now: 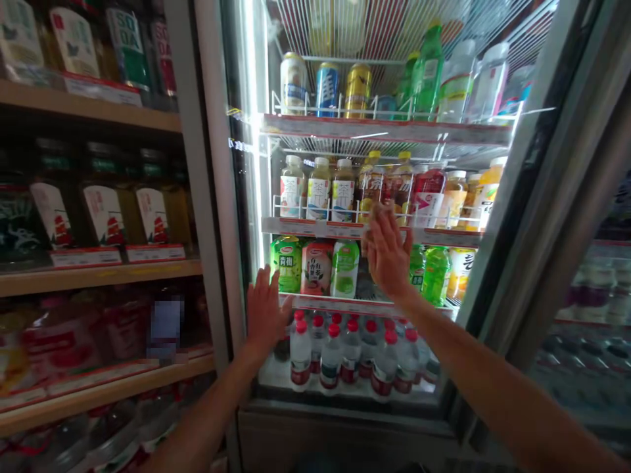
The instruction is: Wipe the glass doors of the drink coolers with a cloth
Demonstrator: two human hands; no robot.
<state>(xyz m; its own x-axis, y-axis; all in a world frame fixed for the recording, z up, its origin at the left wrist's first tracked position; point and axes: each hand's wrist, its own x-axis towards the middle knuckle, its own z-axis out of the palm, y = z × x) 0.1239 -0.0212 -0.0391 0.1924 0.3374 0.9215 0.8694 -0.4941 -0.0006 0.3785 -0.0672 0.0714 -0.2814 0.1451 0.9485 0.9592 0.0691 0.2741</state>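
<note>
My left hand (267,305) is raised with its fingers stretched upward, holding nothing, at the left side of a lit drinks fridge (340,231). A green carton-shaped drink bottle (286,268) shows just beyond its fingertips. My right hand (388,253) is lifted higher, palm toward the fridge, its fingers extended and slightly blurred. It overlaps the middle shelf edge, below the yellow-capped tea bottles (372,184), and hides part of the row underneath. Faint reflections suggest glass in front of the drinks; whether either palm touches it, I cannot tell.
Several red-capped water bottles (350,351) stand at the fridge bottom. Cans (327,89) and bottles line the top shelf. Wooden shelves (98,272) with bottled drinks flank it on the left. A metal frame (547,230) and another fridge section stand on the right.
</note>
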